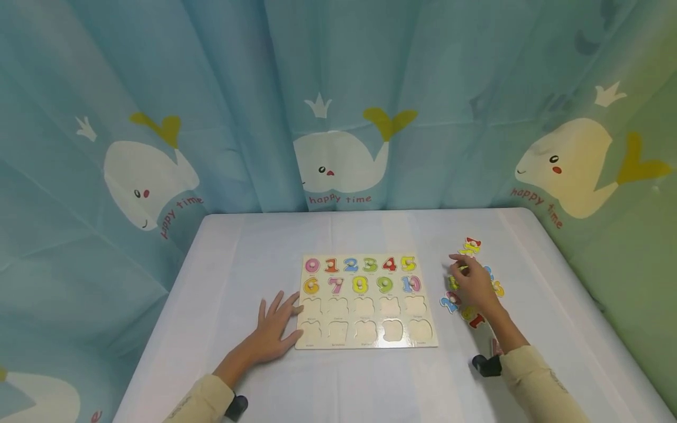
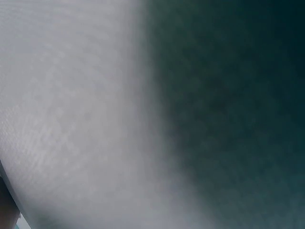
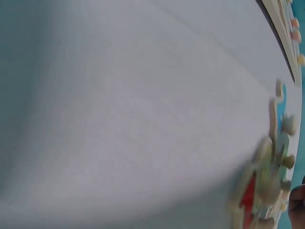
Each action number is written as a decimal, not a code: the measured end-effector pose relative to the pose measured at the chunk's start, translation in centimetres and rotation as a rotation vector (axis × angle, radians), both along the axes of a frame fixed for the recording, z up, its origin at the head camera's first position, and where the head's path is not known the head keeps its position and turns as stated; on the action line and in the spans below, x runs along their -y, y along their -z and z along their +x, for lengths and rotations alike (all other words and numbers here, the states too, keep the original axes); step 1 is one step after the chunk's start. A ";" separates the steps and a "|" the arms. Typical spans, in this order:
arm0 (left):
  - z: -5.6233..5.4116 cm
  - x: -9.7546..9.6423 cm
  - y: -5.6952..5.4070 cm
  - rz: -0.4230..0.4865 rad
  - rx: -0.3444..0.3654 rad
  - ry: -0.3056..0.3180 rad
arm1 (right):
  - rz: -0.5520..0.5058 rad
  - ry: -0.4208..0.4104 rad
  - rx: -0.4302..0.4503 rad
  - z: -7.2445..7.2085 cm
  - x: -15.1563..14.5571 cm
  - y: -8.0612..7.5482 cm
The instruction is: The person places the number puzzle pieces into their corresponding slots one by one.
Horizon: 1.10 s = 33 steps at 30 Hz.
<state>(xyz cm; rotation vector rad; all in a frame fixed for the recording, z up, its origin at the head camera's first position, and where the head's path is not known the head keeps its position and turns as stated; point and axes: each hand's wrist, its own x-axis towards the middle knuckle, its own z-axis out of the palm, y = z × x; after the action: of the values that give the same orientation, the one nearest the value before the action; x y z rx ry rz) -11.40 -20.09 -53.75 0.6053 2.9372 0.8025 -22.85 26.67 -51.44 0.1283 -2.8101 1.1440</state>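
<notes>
A wooden number puzzle board (image 1: pixel 344 348) lies flat on the table. Number pieces with knobs, 0 to 10, fill its upper two rows; the lower two rows show bare recesses. My left hand (image 1: pixel 275 330) rests at the board's left edge, fingers spread, thumb and a fingertip at the rim. Over a loose group of number pieces to the right of the board is my right hand (image 1: pixel 475 286), its thumb and forefinger apart with nothing seen between them. Around it lie a red-and-yellow piece (image 1: pixel 469 245), a blue-and-red piece (image 1: pixel 451 301) and a yellow-and-red piece (image 1: pixel 472 316), partly covering others.
The table (image 1: pixel 254 252) has a white cover. Behind it hangs a blue curtain (image 1: pixel 238 147) with whale prints. A small reddish thing (image 1: pixel 496 346) shows beside the right wrist camera (image 1: pixel 486 365). Mostly blurred white cloth (image 2: pixel 71 95) fills the left wrist view.
</notes>
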 end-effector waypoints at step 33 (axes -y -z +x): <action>0.4 -0.3 -0.5 -0.006 0.012 0.001 | 0.008 0.229 0.216 -7.3 -5.0 0.7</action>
<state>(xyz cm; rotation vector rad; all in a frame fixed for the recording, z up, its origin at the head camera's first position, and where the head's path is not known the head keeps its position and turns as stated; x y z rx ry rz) -10.99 -19.79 -53.22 0.5990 2.9269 0.7948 -30.14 31.69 -52.09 -0.3280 -2.9137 1.1554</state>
